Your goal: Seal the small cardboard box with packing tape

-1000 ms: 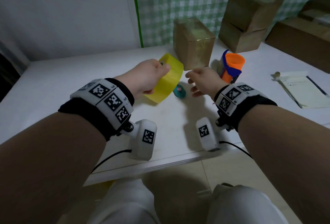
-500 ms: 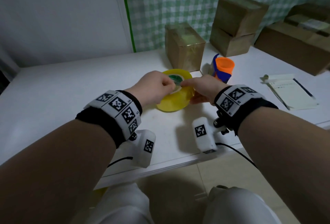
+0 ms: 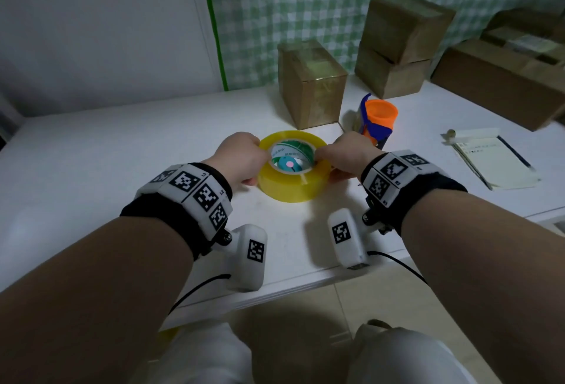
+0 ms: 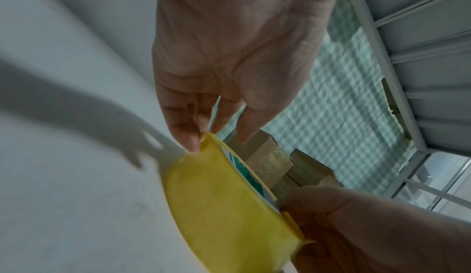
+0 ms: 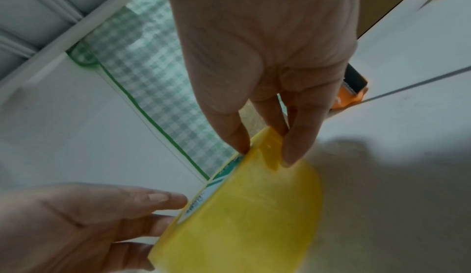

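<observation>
Tape roll (image 3: pixel 294 169) held by both hands, L (image 3: pixel 241 159) & R (image 3: pixel 347 154), on table (image 3: pixel 122 154).

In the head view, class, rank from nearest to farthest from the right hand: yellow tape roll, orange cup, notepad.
1. Yellow tape roll: gripped by the right hand, on its left.
2. Orange cup: just beyond.
3. Notepad: far right.

The yellow tape roll (image 3: pixel 294 166) is held flat just above the white desk (image 3: pixel 122 145), its green-printed core facing up. Behind it the small cardboard box (image 3: pixel 312 84) stands upright, glossy tape already on its top.
</observation>
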The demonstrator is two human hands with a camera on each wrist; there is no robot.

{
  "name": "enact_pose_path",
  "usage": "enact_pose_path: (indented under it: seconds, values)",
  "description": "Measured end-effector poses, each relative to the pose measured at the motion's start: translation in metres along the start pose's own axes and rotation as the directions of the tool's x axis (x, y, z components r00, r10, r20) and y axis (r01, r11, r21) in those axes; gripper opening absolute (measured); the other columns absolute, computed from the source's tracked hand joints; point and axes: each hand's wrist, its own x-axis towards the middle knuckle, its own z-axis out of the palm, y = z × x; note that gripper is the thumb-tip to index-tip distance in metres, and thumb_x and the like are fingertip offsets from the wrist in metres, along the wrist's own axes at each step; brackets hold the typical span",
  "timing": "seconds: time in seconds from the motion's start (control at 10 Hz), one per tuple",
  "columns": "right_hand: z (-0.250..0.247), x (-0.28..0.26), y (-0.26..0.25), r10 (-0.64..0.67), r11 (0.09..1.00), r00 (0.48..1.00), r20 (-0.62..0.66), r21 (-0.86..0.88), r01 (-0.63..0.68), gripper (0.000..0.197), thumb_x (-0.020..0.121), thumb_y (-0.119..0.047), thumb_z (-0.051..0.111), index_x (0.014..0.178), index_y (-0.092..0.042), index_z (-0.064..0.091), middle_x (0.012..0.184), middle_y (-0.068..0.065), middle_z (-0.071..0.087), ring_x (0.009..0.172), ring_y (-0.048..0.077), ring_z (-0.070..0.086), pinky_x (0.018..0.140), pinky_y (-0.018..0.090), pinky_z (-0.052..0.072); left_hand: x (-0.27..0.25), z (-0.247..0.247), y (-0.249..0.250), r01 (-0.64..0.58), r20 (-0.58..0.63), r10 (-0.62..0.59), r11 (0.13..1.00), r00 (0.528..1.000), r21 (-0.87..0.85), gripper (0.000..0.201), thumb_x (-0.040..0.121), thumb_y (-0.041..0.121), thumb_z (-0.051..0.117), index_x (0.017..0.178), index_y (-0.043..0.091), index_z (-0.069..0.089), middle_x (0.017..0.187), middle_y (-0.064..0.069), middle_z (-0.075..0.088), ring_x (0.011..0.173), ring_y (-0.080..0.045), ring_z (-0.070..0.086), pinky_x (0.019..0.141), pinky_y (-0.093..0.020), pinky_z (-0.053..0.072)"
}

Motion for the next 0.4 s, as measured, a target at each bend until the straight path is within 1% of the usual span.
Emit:
enact_pose_path:
  seconds: [0.1,0.2,0.3,0.4]
  values:
    - [0.001,-0.007,0.002,-0.019,0.999,1.0,0.002,-0.027,0.019,0.02,0.084,-0.025,0.064,0.082,-0.006,0.061,0.072,0.009,0.063,0.076,0.03,0.069,0.085,0.04,0.059,-0.01,-0.001,-0.001,0.029,0.004,-0.029,0.999,1.0,-0.038,0.032,0.091,0.013,0.05,0.063,0.025,0.04,0.088,-0.015,0.055,0.073,-0.029,0.054,0.083,-0.046,0.056]
    - [0.002,-0.017,0.005,-0.035,0.999,0.999,-0.004,-0.032,0.034,0.032,0.086,-0.027,0.062,0.102,0.0,0.065,0.074,0.01,0.063,0.081,0.031,0.072,0.084,0.043,0.059,-0.021,-0.003,-0.002,0.051,0.032,-0.048,0.994,0.998,-0.1,0.031,0.091,0.013,0.052,0.065,0.025,0.041,0.085,-0.011,0.056,0.081,-0.029,0.054,0.09,-0.049,0.055]
    - [-0.001,-0.035,0.006,-0.088,0.993,0.996,-0.027,-0.075,0.086,0.035,0.087,-0.026,0.058,0.107,0.002,0.066,0.087,0.013,0.063,0.093,0.032,0.071,0.081,0.044,0.06,-0.037,-0.008,0.002,0.021,0.014,-0.02,0.991,1.0,-0.134,0.031,0.091,0.013,0.053,0.065,0.024,0.041,0.077,-0.002,0.049,0.087,-0.026,0.05,0.092,-0.046,0.052]
    - [-0.006,-0.05,0.008,-0.172,0.983,0.982,-0.082,-0.078,0.166,0.032,0.086,-0.02,0.056,0.106,0.003,0.067,0.095,0.016,0.065,0.095,0.033,0.071,0.081,0.044,0.06,-0.053,-0.016,0.008,-0.08,-0.028,0.076,0.975,0.997,-0.207,0.026,0.091,0.01,0.053,0.067,0.019,0.048,0.086,-0.009,0.053,0.083,-0.026,0.049,0.073,-0.038,0.05]
